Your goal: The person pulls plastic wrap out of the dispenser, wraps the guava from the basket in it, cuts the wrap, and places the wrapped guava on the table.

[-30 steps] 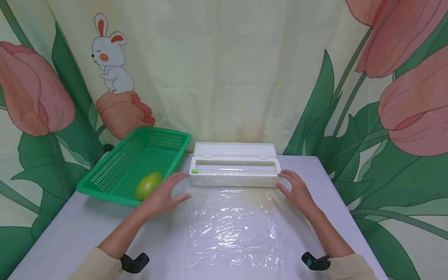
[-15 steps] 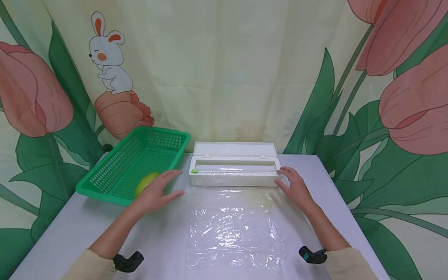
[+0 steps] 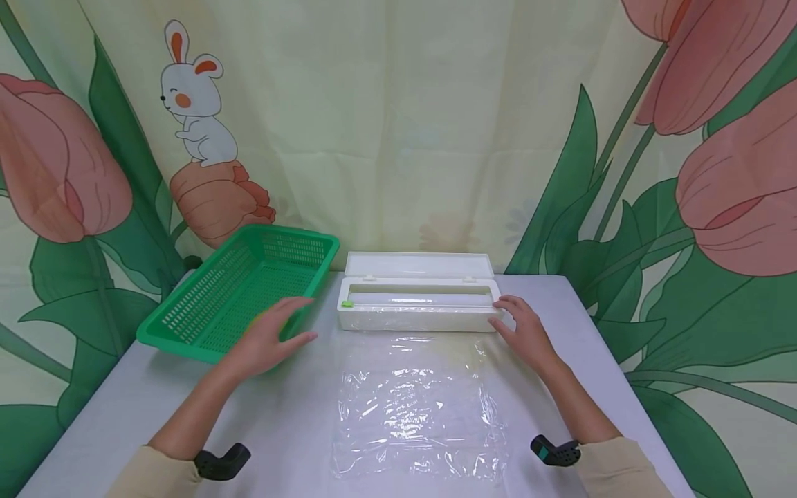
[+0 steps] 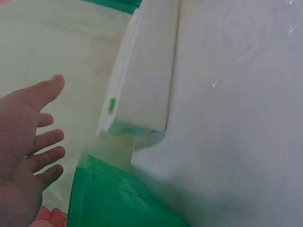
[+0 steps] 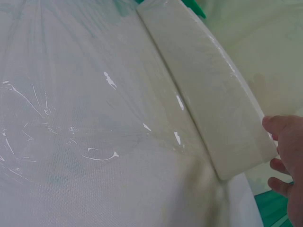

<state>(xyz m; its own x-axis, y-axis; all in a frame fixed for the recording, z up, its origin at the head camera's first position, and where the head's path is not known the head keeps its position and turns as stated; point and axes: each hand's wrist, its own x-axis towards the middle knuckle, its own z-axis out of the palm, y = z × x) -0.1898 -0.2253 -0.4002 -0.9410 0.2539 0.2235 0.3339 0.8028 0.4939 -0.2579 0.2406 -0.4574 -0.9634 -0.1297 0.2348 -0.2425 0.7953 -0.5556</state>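
A white plastic-wrap dispenser box (image 3: 423,319) stands at the back of the table with its lid (image 3: 418,265) raised and a roll inside. A sheet of clear plastic wrap (image 3: 411,415) lies in front of it, wrinkled and shiny. At the box's right end, my right hand (image 3: 525,335) rests thumb and fingertips against the corner; the right wrist view shows its thumb at the edge. My left hand (image 3: 264,339) hovers at the near right rim of a green basket (image 3: 187,315), fingers extended and holding nothing. Behind that hand, a yellow-green oval fruit is almost wholly hidden.
A green slider (image 3: 346,304) sits at the left of the box's front rim. The white table (image 3: 280,429) ends at the back against a printed curtain (image 3: 436,138) with tulips and a rabbit.
My left hand has left the box's left end and moved left to the basket, covering the fruit from view. My right hand stays at the box's right end, barely shifted.
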